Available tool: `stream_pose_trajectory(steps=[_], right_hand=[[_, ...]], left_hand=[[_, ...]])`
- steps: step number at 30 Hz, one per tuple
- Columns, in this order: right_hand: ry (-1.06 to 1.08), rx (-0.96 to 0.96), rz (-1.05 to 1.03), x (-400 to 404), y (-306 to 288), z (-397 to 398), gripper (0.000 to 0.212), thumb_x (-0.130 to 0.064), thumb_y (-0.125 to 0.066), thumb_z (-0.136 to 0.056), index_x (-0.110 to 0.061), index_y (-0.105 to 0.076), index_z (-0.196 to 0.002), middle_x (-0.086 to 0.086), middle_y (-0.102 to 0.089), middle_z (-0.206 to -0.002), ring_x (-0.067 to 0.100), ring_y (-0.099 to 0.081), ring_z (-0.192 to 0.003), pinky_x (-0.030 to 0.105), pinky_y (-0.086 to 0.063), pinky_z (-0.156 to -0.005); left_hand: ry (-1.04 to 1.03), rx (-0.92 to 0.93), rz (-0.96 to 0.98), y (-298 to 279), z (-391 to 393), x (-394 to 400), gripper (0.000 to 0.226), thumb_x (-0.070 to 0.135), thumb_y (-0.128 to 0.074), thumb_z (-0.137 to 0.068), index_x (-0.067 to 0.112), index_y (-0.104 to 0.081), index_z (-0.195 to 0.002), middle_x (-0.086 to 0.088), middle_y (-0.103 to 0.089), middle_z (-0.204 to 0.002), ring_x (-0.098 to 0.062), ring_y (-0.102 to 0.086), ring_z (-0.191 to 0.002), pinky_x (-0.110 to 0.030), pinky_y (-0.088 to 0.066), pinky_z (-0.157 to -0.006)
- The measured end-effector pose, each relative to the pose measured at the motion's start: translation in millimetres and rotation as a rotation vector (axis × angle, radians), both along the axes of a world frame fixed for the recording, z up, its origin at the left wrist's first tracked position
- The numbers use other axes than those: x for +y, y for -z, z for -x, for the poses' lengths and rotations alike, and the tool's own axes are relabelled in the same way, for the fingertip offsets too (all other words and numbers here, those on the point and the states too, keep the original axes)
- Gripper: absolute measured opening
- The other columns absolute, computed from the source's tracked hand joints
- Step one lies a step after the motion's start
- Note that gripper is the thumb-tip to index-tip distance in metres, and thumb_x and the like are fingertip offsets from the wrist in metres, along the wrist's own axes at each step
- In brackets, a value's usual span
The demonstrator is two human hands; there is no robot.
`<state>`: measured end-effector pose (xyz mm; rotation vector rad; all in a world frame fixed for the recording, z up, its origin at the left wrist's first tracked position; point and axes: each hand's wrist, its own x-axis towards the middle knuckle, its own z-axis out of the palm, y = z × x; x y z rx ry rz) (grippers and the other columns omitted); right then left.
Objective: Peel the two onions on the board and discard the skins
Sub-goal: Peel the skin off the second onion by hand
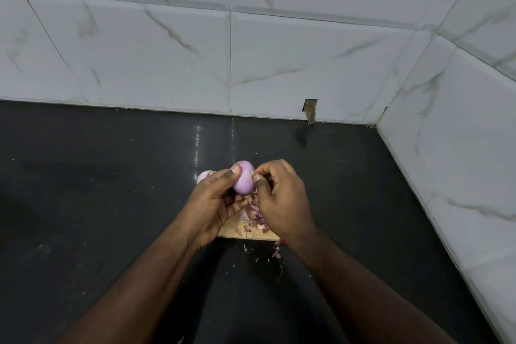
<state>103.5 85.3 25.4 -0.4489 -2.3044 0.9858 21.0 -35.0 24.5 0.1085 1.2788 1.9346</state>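
Closest to the person, a few loose skin scraps (277,251) and crumbs sit on the dark counter (111,204), just below the near edge of the wooden board (231,229). On the board itself, right underneath the two hands, there's a little heap of purple-pink onion skins (255,216).

Above that pile, the left hand (215,204) grips the peeled onion (243,178), fingers curled around its left side and underside, thumb pressed up against the top. The onion looks smooth and pale purple, pretty much bare where I can see it. The right hand (279,198) is tight against the onion's right side, thumb and forefinger pinching something small right at the surface, looks like a bit of skin but it's too tiny to be sure.

Just behind the left hand's knuckles, a second onion (203,176) peeks out, mostly hidden.

Past all that it's shiny black counter running back to the marble-look wall tiles (251,50), with a chipped notch (310,110) at the base of the wall off to the right of the hands.
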Motion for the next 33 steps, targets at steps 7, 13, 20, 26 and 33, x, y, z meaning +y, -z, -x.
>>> stream_pose_trajectory(steps=[7, 13, 20, 26, 33], right_hand=[[0.039, -0.155, 0.319, 22, -2, -5, 0.025, -0.04, -0.057, -0.096, -0.021, -0.066, -0.082, -0.001, -0.069, -0.08, 0.017, -0.068, -0.074, 0.044, -0.058, -0.073], [-0.011, 0.068, 0.687, 14, -4, -6, 0.025, 0.007, -0.077, -0.079, -0.015, -0.077, -0.092, 0.005, -0.078, -0.089, 0.019, -0.075, -0.086, 0.033, -0.06, -0.08], [0.06, 0.053, 0.828, 10, -6, -6, 0.02, 0.003, -0.055, -0.096, -0.007, -0.069, -0.106, 0.009, -0.07, -0.076, 0.016, -0.064, -0.062, 0.028, -0.055, -0.057], [-0.264, -0.206, 0.733, 19, -7, -14, 0.05, -0.015, -0.068, -0.093, -0.014, -0.053, -0.141, 0.005, -0.067, -0.127, 0.018, -0.068, -0.112, 0.041, -0.059, -0.091], [-0.304, -0.079, 0.982, 17, -9, -17, 0.05, 0.001, -0.064, -0.09, -0.004, -0.052, -0.139, 0.013, -0.07, -0.122, 0.028, -0.071, -0.105, 0.039, -0.061, -0.083]], left_hand=[[0.024, -0.003, 0.005, 0, 4, -7, 0.049, 0.032, -0.066, -0.085, 0.006, -0.065, -0.126, -0.023, -0.07, -0.12, -0.031, -0.066, -0.107, -0.03, -0.06, -0.082], [0.075, 0.061, -0.024, -1, 1, -4, 0.047, 0.022, -0.07, -0.081, 0.014, -0.065, -0.128, -0.012, -0.074, -0.111, -0.021, -0.072, -0.095, -0.028, -0.062, -0.079], [0.024, 0.588, 0.269, 7, 5, -6, 0.064, 0.011, -0.092, -0.068, 0.032, -0.068, -0.123, 0.003, -0.068, -0.121, -0.021, -0.067, -0.111, -0.036, -0.059, -0.09], [0.101, 0.799, 0.374, 9, 3, -5, 0.062, 0.012, -0.094, -0.065, 0.027, -0.064, -0.117, 0.009, -0.069, -0.111, -0.008, -0.069, -0.103, -0.029, -0.059, -0.086], [-0.109, 0.682, 0.084, 9, 0, -5, 0.026, 0.011, -0.082, -0.074, 0.034, -0.081, -0.084, 0.002, -0.078, -0.106, -0.018, -0.072, -0.107, -0.04, -0.056, -0.095]])
